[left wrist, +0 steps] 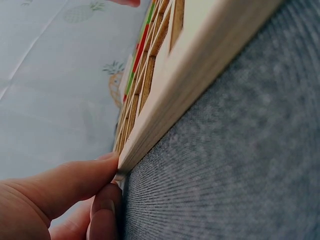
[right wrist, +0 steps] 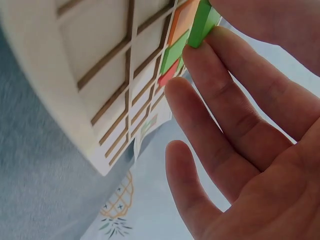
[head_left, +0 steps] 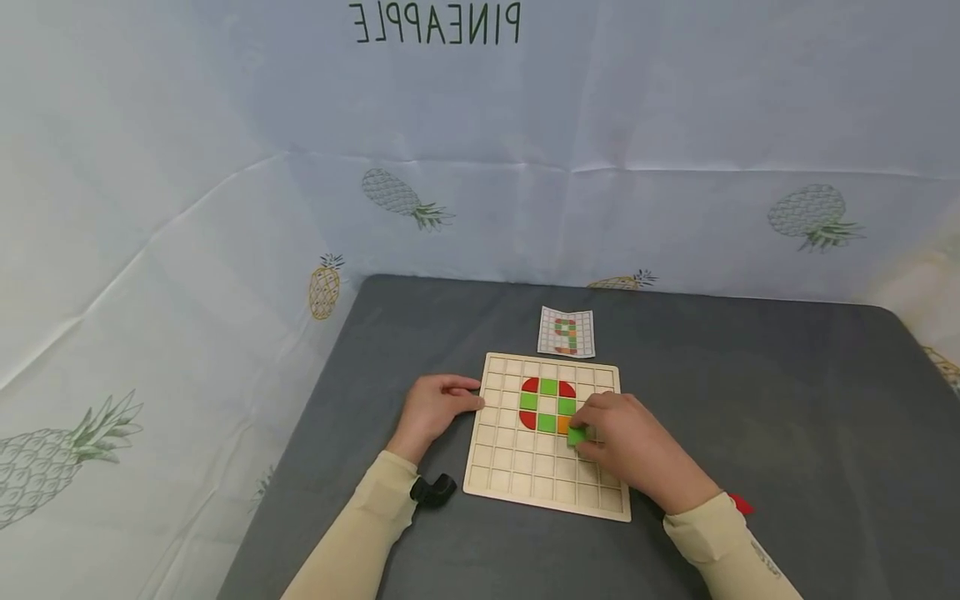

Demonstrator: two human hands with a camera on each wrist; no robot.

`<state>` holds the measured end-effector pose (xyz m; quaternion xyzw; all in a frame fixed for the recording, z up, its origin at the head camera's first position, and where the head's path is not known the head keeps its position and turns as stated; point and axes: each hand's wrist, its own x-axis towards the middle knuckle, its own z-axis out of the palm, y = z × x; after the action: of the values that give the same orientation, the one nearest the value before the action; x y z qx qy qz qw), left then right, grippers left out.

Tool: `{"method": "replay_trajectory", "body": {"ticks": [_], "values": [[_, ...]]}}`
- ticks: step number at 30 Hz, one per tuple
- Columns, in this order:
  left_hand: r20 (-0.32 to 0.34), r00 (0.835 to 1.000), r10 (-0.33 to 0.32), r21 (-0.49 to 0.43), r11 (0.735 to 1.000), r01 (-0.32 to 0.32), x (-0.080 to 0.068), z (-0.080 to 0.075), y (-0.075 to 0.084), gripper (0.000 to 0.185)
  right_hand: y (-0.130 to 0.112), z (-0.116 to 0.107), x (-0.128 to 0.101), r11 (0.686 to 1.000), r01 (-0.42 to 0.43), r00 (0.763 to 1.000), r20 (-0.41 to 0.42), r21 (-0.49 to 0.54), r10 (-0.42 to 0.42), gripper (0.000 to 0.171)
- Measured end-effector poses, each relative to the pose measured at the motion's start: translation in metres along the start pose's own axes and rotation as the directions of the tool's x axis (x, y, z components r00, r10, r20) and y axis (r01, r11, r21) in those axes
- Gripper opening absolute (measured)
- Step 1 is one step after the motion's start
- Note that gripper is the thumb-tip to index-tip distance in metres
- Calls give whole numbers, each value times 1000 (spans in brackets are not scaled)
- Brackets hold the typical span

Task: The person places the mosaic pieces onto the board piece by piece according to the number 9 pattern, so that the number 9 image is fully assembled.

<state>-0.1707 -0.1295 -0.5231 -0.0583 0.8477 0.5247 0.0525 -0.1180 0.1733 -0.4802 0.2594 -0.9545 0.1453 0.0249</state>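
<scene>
A wooden grid board (head_left: 517, 467) lies on the dark table. Red, green and orange tiles sit in its upper cells, among them an orange tile (head_left: 562, 425) and a green tile (head_left: 547, 423). My right hand (head_left: 626, 437) pinches a loose green square tile (head_left: 576, 436) between thumb and fingers, just below and right of the orange one. Tilted in the right wrist view, that green tile (right wrist: 202, 24) is at the fingertips, close to the board. My left hand (head_left: 435, 408) touches the board's left edge with its fingertips; the left wrist view shows this contact at the wooden rim (left wrist: 150, 130).
Behind the board lies a paper card (head_left: 547, 337) printed with a grid and a coloured pattern. Something red (head_left: 741, 503) shows partly beside the right sleeve. A black strap piece (head_left: 433, 491) is on the left wrist. Pineapple-print cloth (head_left: 480, 225) hangs behind the table.
</scene>
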Motion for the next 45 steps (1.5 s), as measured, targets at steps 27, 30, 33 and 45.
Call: {"method": "replay_trajectory", "body": {"ticks": [27,30,33,45], "values": [[-8,1000,-8,4,1000,8,0,2,3,28,-11,15,3,999,3,1000,-3,-48,-3,20],[-8,1000,-9,5,1000,9,0,2,3,28,-11,15,3,998,4,1000,-5,-56,-4,20],[-8,1000,-12,-1,1000,12,1,2,2,28,-11,15,3,998,11,1000,-7,-64,-12,20],[-10,1000,-12,-5,1000,12,3,3,0,27,-10,17,5,998,1,1000,4,-61,-1,19]]}}
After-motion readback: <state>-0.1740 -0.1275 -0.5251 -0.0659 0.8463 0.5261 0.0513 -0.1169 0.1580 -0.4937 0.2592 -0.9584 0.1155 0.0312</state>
